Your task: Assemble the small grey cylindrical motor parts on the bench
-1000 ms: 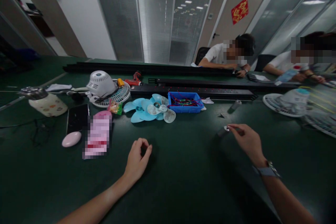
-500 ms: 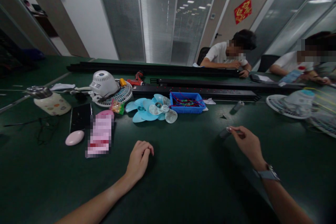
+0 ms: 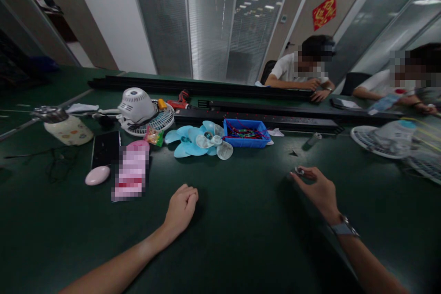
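one metallic piece (image 3: 299, 171) lies between fingers (image 3: 303, 185) of the right hand (image 3: 322, 194)

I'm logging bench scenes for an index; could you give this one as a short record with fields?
Left hand: curled, nothing seen in it
Right hand: thumb and fingers at a cylinder; grip unclear
Beyond right hand: second cylinder
Middle: blue blades, left of tray
In tray: wires
Across table: at least two people

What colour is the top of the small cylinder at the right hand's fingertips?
The small cylinder has a silvery top; the head view shows it.
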Available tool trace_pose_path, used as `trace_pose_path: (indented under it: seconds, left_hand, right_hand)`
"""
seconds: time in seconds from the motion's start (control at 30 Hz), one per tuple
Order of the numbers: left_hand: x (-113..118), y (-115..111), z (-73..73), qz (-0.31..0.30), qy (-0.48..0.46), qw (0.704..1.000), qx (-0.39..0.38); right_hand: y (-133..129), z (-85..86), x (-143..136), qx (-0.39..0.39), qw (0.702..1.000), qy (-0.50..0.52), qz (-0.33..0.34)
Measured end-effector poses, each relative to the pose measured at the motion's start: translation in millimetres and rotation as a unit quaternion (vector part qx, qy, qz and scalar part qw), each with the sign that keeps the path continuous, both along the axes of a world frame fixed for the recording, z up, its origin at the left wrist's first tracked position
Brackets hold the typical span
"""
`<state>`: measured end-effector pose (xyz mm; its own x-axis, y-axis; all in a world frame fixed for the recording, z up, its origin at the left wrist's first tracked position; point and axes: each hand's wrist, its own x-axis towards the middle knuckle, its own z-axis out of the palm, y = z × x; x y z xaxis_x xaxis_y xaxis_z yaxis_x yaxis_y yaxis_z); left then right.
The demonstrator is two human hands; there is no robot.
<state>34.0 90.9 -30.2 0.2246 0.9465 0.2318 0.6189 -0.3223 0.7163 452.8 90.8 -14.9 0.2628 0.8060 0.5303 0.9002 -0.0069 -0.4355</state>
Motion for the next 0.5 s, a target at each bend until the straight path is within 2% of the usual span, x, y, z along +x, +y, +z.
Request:
trace_pose_path:
  seconds: [0.07, 0.13, 0.2, 0.3, 0.4, 0.5]
  left_hand:
    - [0.8, 0.3, -0.6, 0.002, 0.010, 1.000, 0.006]
    - [1.1, 0.5, -2.3, 0.002, 0.020, 1.000, 0.010]
    - [0.7, 0.4, -4.4, -0.002, 0.025, 1.000, 0.013]
    - [-0.6, -0.4, -5.9, -0.005, 0.010, 1.000, 0.016]
    - [-1.7, -2.3, -2.7, -0.014, -0.033, 0.999, 0.023]
    - [-1.5, -5.5, 4.1, -0.044, -0.079, 0.995, 0.030]
  right_hand:
    - [-0.4, 5.0, -19.6, 0.013, 1.000, 0.010, 0.022]
    - [-3.0, 12.9, -49.8, 0.013, 0.997, 0.022, 0.073]
    - [-7.4, 21.0, -87.6, -0.003, 0.987, 0.038, 0.157]
    - [-14.3, 28.0, -144.4, -0.057, 0.949, 0.050, 0.306]
    - [-17.9, 25.8, -183.5, -0.080, 0.917, 0.048, 0.389]
    - [-17.9, 17.1, -199.8, -0.087, 0.905, 0.056, 0.414]
